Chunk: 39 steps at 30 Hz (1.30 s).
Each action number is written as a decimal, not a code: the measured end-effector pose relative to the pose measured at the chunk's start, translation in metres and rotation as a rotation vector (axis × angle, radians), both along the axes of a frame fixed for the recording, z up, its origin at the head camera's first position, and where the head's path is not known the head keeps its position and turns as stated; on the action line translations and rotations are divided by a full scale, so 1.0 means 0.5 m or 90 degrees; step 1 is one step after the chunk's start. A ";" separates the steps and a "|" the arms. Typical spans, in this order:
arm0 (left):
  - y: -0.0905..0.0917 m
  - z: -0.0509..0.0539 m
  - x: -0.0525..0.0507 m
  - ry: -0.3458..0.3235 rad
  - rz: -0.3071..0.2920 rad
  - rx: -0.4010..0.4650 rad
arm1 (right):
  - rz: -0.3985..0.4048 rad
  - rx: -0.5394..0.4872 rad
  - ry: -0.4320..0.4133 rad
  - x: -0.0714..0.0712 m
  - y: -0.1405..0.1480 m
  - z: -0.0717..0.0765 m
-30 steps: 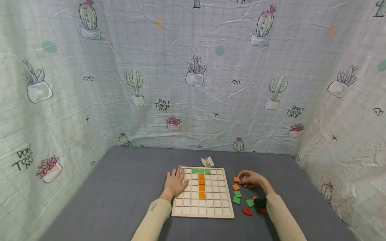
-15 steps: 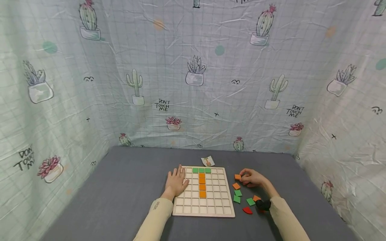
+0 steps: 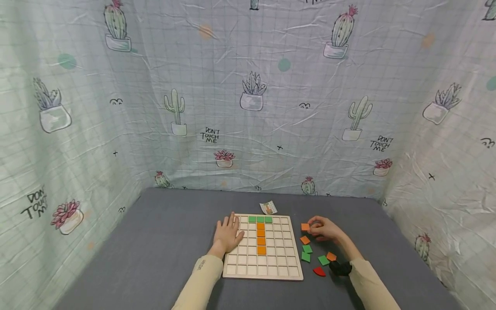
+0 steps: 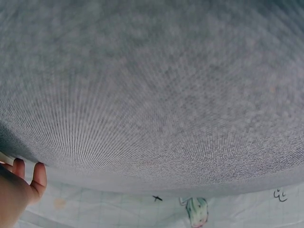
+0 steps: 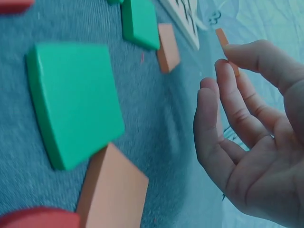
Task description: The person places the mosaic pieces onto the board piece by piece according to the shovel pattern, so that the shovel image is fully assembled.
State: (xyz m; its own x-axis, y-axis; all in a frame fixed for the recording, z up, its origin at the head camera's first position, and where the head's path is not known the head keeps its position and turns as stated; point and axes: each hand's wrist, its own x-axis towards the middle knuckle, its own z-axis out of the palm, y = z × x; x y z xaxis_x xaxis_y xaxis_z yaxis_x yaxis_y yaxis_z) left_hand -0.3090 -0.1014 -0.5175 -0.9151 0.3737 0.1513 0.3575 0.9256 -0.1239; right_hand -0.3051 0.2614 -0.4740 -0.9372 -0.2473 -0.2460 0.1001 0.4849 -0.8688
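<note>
A wooden grid board (image 3: pixel 252 270) lies on the table. Green tiles (image 3: pixel 260 219) fill part of its far row, and a column of orange tiles (image 3: pixel 261 241) runs down from them. My left hand (image 3: pixel 226 234) rests with spread fingers on the board's left edge; only some of its fingers (image 4: pixel 40 178) enter the left wrist view. Right of the board, my right hand (image 3: pixel 324 229) pinches an orange square tile (image 3: pixel 305 227) between thumb and fingers. The right wrist view shows that tile (image 5: pixel 221 36) edge-on, lifted off the table.
Beside the board's right edge lie loose green tiles (image 3: pixel 305 257), orange tiles (image 3: pixel 305 240) and a red rounded piece (image 3: pixel 319 271). A small pattern card (image 3: pixel 268 207) sits behind the board. A printed curtain (image 3: pixel 248 150) surrounds the grey table (image 3: pixel 162 258).
My right hand has taken the orange tile up from the table and shifted it slightly away from the other pieces. My left hand has stayed on the board.
</note>
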 end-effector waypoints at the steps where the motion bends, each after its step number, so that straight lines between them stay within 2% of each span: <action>1: 0.000 -0.001 0.000 -0.002 0.001 -0.001 | 0.003 -0.001 0.003 0.003 -0.003 0.001; 13: 0.001 0.003 0.004 -0.006 -0.010 0.011 | 0.018 -0.026 0.022 0.037 -0.036 0.012; 22: 0.000 0.001 0.002 -0.001 -0.007 0.010 | 0.017 -0.054 0.042 0.057 -0.061 0.001; 30: -0.002 -0.001 0.002 -0.012 -0.004 0.014 | 0.000 -0.080 0.042 0.085 -0.096 0.008; 39: -0.002 -0.003 0.000 0.007 -0.006 0.002 | 0.005 -0.107 0.046 0.113 -0.132 0.005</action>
